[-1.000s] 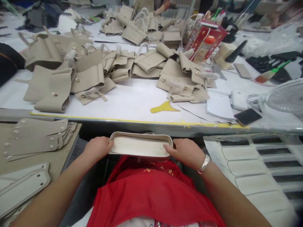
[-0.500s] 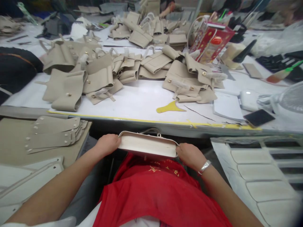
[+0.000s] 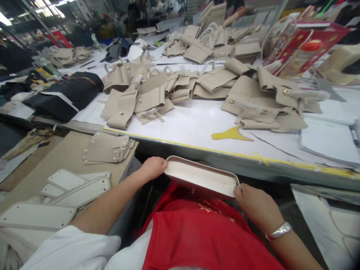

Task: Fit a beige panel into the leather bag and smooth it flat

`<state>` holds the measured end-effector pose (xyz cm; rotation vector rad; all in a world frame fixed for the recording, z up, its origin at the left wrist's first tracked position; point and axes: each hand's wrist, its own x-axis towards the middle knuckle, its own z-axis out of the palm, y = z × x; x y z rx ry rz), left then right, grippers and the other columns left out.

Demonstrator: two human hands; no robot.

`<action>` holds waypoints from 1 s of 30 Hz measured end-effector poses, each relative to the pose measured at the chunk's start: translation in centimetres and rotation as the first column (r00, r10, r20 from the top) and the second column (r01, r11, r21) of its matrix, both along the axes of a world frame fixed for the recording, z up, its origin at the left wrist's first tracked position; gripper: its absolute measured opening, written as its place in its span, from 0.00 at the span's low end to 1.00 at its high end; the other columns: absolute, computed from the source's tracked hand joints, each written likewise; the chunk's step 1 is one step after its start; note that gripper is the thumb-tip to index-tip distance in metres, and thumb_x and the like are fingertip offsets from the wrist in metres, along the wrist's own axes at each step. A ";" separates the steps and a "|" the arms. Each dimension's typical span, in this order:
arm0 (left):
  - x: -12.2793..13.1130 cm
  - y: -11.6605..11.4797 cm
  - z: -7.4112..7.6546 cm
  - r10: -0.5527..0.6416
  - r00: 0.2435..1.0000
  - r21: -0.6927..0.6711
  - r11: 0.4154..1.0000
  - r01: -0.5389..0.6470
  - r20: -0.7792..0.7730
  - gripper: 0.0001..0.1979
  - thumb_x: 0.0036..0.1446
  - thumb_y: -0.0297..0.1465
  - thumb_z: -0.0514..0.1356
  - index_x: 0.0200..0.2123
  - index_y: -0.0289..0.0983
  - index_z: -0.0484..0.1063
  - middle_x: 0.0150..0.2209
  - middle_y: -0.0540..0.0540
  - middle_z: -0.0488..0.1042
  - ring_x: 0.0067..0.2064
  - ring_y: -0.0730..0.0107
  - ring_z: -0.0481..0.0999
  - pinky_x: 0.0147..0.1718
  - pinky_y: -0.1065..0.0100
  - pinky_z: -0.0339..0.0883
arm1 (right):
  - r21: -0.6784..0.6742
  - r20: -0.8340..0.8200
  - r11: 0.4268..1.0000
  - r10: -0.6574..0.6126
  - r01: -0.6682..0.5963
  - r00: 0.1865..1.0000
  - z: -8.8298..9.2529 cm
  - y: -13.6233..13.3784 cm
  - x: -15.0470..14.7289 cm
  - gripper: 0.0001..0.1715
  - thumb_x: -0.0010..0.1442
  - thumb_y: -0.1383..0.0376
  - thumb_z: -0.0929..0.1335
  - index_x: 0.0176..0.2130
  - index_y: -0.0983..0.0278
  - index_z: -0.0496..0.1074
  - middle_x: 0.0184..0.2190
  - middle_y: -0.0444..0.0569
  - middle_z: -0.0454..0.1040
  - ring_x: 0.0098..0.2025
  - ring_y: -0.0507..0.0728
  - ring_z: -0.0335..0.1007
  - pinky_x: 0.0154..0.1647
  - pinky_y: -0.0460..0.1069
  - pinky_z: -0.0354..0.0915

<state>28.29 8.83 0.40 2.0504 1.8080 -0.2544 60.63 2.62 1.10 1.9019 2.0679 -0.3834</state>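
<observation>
A pale cream handbag (image 3: 201, 175) with rounded corners is held in front of my red apron (image 3: 197, 228), below the table edge. Its long, narrow side faces up at me and tilts down to the right. My left hand (image 3: 153, 167) is closed on its left end, and my right hand (image 3: 251, 202), with a silver bracelet at the wrist, grips the right end. The fingertips of both hands are partly hidden behind the bag. Beyond it, beige bag parts (image 3: 149, 99) with gold fittings lie heaped on the white table (image 3: 191, 120).
To my left, beige strips (image 3: 105, 148) and white panels (image 3: 81, 191) with holes lie on a board. A yellow template (image 3: 230, 134) rests near the table edge. Further off are a black bundle (image 3: 67, 95), a red gift bag (image 3: 306, 48), a notebook (image 3: 329, 138) and another person's arm (image 3: 234, 17).
My view has swung to the left, so the table and hands sit further right in the picture. The handbag stays between both hands and now slants more. The handle seen behind it is mostly hidden.
</observation>
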 end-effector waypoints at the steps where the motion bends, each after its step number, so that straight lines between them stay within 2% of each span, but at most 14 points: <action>1: 0.3 0.0 0.0 -0.025 0.998 0.027 0.999 0.026 -0.053 0.21 0.58 0.35 0.44 0.28 0.32 0.73 0.32 0.37 0.76 0.36 0.58 0.75 0.35 0.64 0.65 | -0.002 0.015 0.999 0.043 -0.043 0.999 0.0 0.0 0.0 0.17 0.60 0.65 0.57 0.30 0.69 0.70 0.26 0.56 0.72 0.27 0.58 0.71 0.24 0.47 0.55; 4: 0.7 0.0 -0.2 -0.043 0.997 0.019 0.999 0.045 -0.072 0.21 0.58 0.33 0.43 0.30 0.31 0.74 0.35 0.36 0.76 0.38 0.57 0.74 0.38 0.63 0.64 | -0.020 0.043 0.987 0.157 -0.156 0.987 -0.1 0.1 -0.1 0.13 0.59 0.69 0.58 0.32 0.70 0.69 0.29 0.58 0.72 0.28 0.57 0.71 0.26 0.47 0.57; 6: 0.7 0.1 -0.3 -0.064 0.995 0.009 0.998 0.065 -0.070 0.22 0.59 0.33 0.43 0.30 0.31 0.74 0.34 0.36 0.76 0.38 0.58 0.74 0.39 0.63 0.64 | -0.026 0.038 0.983 0.185 -0.184 0.982 0.1 0.1 -0.1 0.13 0.59 0.69 0.58 0.32 0.70 0.69 0.30 0.58 0.72 0.28 0.57 0.71 0.26 0.47 0.57; 10: 0.4 0.6 -0.3 -0.103 0.994 -0.012 0.995 0.103 -0.033 0.21 0.59 0.34 0.43 0.30 0.31 0.73 0.36 0.35 0.75 0.39 0.57 0.74 0.40 0.63 0.64 | -0.015 -0.031 0.995 0.098 -0.099 0.995 0.8 0.2 0.1 0.17 0.61 0.64 0.57 0.32 0.69 0.70 0.28 0.56 0.72 0.28 0.56 0.70 0.27 0.46 0.55; 12: 0.0 0.9 -0.4 -0.122 0.992 -0.044 0.991 0.123 0.010 0.21 0.59 0.36 0.43 0.30 0.32 0.72 0.34 0.38 0.76 0.36 0.60 0.75 0.36 0.65 0.65 | -0.016 -0.052 0.998 0.059 -0.060 0.997 1.1 0.4 0.1 0.19 0.62 0.62 0.57 0.32 0.69 0.71 0.27 0.56 0.72 0.28 0.56 0.70 0.26 0.47 0.55; 13: -0.2 1.0 -0.4 -0.093 0.994 -0.094 0.991 0.099 0.065 0.22 0.60 0.37 0.42 0.29 0.32 0.72 0.31 0.39 0.76 0.33 0.63 0.75 0.33 0.67 0.66 | -0.019 -0.052 0.998 0.050 -0.051 0.997 1.3 0.5 0.1 0.19 0.62 0.62 0.57 0.32 0.69 0.71 0.27 0.56 0.73 0.28 0.56 0.70 0.26 0.47 0.54; 15: -0.7 1.2 -0.6 0.071 0.971 -0.250 0.968 -0.012 0.228 0.27 0.61 0.42 0.38 0.28 0.32 0.70 0.27 0.41 0.74 0.26 0.68 0.74 0.24 0.71 0.65 | -0.027 -0.035 0.999 0.038 -0.039 0.999 1.4 0.6 -0.1 0.19 0.62 0.63 0.57 0.32 0.69 0.72 0.27 0.56 0.73 0.28 0.56 0.70 0.26 0.47 0.54; 17: -1.1 1.2 -0.7 0.260 0.898 -0.381 0.917 -0.115 0.355 0.32 0.59 0.47 0.35 0.28 0.32 0.69 0.25 0.42 0.73 0.22 0.69 0.72 0.19 0.72 0.62 | -0.030 -0.013 0.999 0.035 -0.035 0.999 1.4 0.6 -0.3 0.19 0.61 0.63 0.57 0.33 0.70 0.72 0.27 0.56 0.73 0.28 0.56 0.71 0.25 0.46 0.54; 18: -1.1 1.1 -0.7 0.292 0.879 -0.390 0.911 -0.135 0.376 0.31 0.58 0.49 0.36 0.27 0.32 0.68 0.25 0.42 0.73 0.22 0.70 0.72 0.18 0.72 0.62 | -0.030 -0.002 0.999 0.034 -0.034 0.999 1.4 0.6 -0.4 0.19 0.61 0.64 0.57 0.33 0.70 0.72 0.27 0.56 0.73 0.28 0.56 0.71 0.25 0.46 0.54; 19: -1.0 1.0 -0.6 0.248 0.900 -0.340 0.932 -0.122 0.358 0.30 0.58 0.49 0.38 0.27 0.32 0.68 0.24 0.43 0.73 0.22 0.70 0.71 0.18 0.72 0.61 | -0.031 0.009 0.999 0.034 -0.034 0.999 1.4 0.5 -0.5 0.18 0.61 0.64 0.57 0.33 0.70 0.72 0.27 0.57 0.73 0.28 0.56 0.71 0.25 0.46 0.54; 21: -0.7 0.7 -0.3 0.074 0.970 -0.173 0.984 -0.034 0.230 0.23 0.57 0.44 0.45 0.26 0.33 0.69 0.23 0.45 0.72 0.22 0.70 0.71 0.21 0.72 0.61 | -0.035 0.027 0.999 0.042 -0.041 0.999 1.4 0.5 -0.5 0.17 0.61 0.64 0.58 0.34 0.70 0.72 0.27 0.57 0.73 0.28 0.57 0.71 0.25 0.46 0.55; 23: -0.2 0.6 0.0 -0.058 0.994 -0.045 0.997 0.062 0.088 0.18 0.57 0.37 0.47 0.24 0.33 0.70 0.24 0.44 0.73 0.27 0.67 0.72 0.26 0.70 0.62 | -0.036 0.039 0.998 0.053 -0.052 0.998 1.3 0.4 -0.5 0.17 0.61 0.65 0.58 0.33 0.70 0.71 0.27 0.56 0.73 0.28 0.57 0.71 0.25 0.46 0.55; 26: 0.3 0.4 0.0 -0.103 0.994 0.008 0.995 0.103 0.034 0.18 0.57 0.33 0.46 0.25 0.33 0.72 0.29 0.40 0.74 0.34 0.63 0.73 0.34 0.67 0.63 | -0.020 0.032 0.997 0.080 -0.079 0.996 1.1 0.3 -0.4 0.16 0.61 0.66 0.58 0.33 0.70 0.71 0.27 0.57 0.73 0.29 0.57 0.72 0.25 0.47 0.57; 30: 0.4 0.1 -0.4 -0.117 0.993 0.029 0.993 0.117 0.013 0.19 0.58 0.33 0.44 0.28 0.33 0.73 0.33 0.38 0.75 0.37 0.60 0.73 0.39 0.65 0.62 | 0.013 0.023 0.994 0.111 -0.111 0.994 0.8 0.1 -0.3 0.16 0.61 0.66 0.57 0.33 0.70 0.70 0.27 0.57 0.72 0.29 0.57 0.72 0.25 0.47 0.58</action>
